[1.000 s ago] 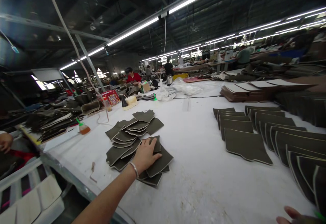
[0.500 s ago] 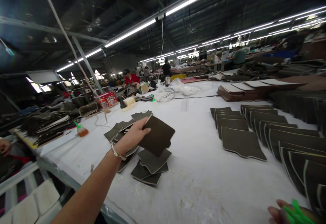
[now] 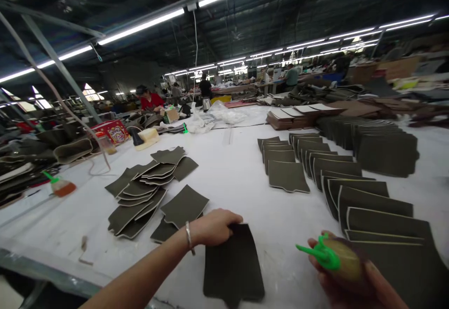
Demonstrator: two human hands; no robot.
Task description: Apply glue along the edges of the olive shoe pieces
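Left forearm enters at the bottom edge and slants up and to the right, a bracelet (image 3: 190,239) at the wrist. Left hand (image 3: 215,227) is back upward, fingers together and directed rightward, pinching the upper edge of one dark panel (image 3: 233,267) near its left corner; the thumb's exact placement is mostly hidden. The panel extends from the grip toward the viewer, in front of the near middle of the white table (image 3: 231,159); whether its lower edge touches the surface cannot be told. Right hand (image 3: 329,288) comes in from the lower right, fingers curled round the far-left side of a squeeze bottle (image 3: 351,264), thumb along its right side, so the grip is closed about the body. The bottle lies tilted, its green nozzle (image 3: 317,252) directed left toward the held panel but apart from it. Left of the held panel, just beyond the left forearm, is a loose pile of similar panels (image 3: 140,201); to the right, beyond the bottle, overlapping panels stand in fanned rows (image 3: 336,168). Left hand and bottle are well apart.
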